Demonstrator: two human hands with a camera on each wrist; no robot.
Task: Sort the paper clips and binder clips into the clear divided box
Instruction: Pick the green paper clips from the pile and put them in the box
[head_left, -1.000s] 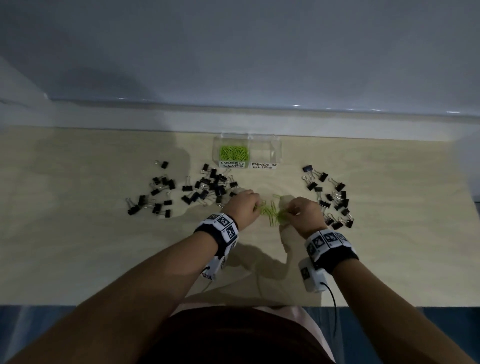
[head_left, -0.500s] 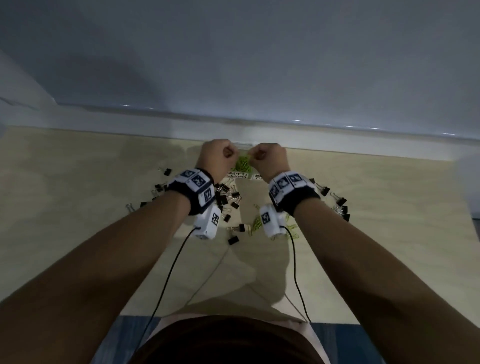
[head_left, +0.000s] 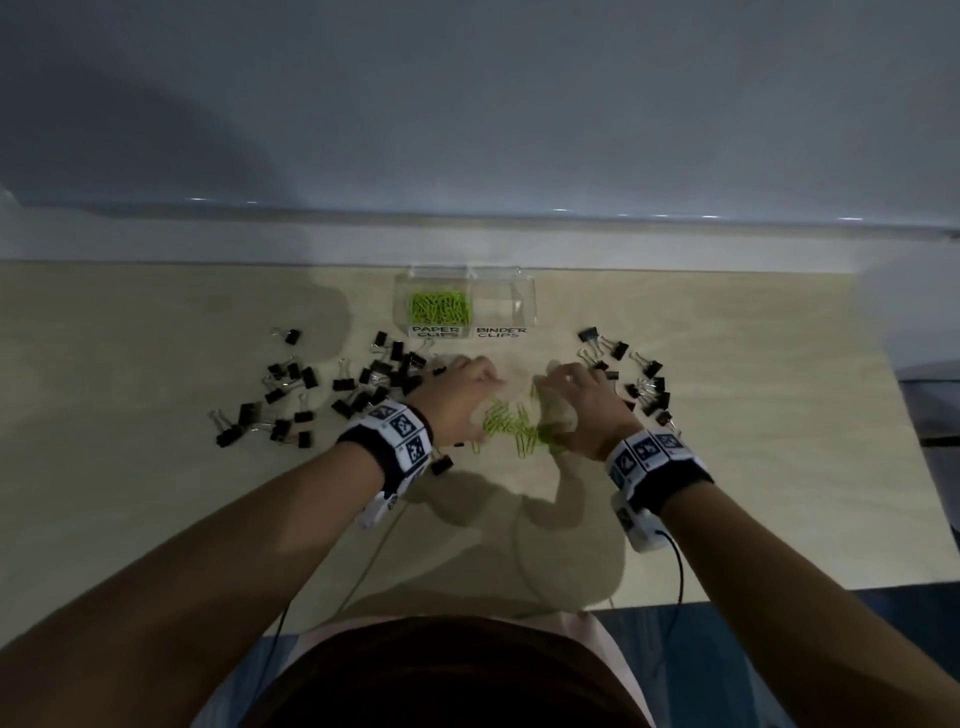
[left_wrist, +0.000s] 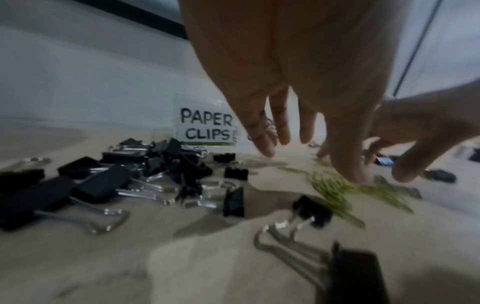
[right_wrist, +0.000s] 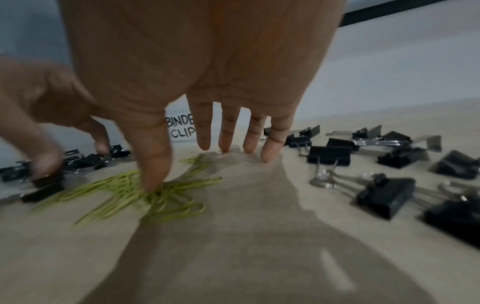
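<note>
The clear divided box (head_left: 525, 291) stands at the back of the table. Its left compartment, labelled PAPER CLIPS (left_wrist: 206, 127), holds green paper clips (head_left: 440, 307); the BINDER CLIPS side (head_left: 501, 306) looks empty. A loose heap of green paper clips (head_left: 511, 428) lies in front of it, between my hands. My left hand (head_left: 462, 400) (left_wrist: 319, 123) hangs over the heap's left side, fingers straight, thumb tip on the clips. My right hand (head_left: 579, 408) (right_wrist: 197, 160) has its thumb on the green clips (right_wrist: 161, 195) and its straight fingertips on the table.
Black binder clips lie scattered in three groups: far left (head_left: 280, 405), left of centre beside my left wrist (head_left: 389, 371), and right of my right hand (head_left: 639, 382). One lies near the left wrist (head_left: 441, 464). A wall runs behind the box.
Half a second ago both hands were fists above the box's paper clip compartment. They have come back down to the loose green heap with fingers spread, and the box holds more green clips.
</note>
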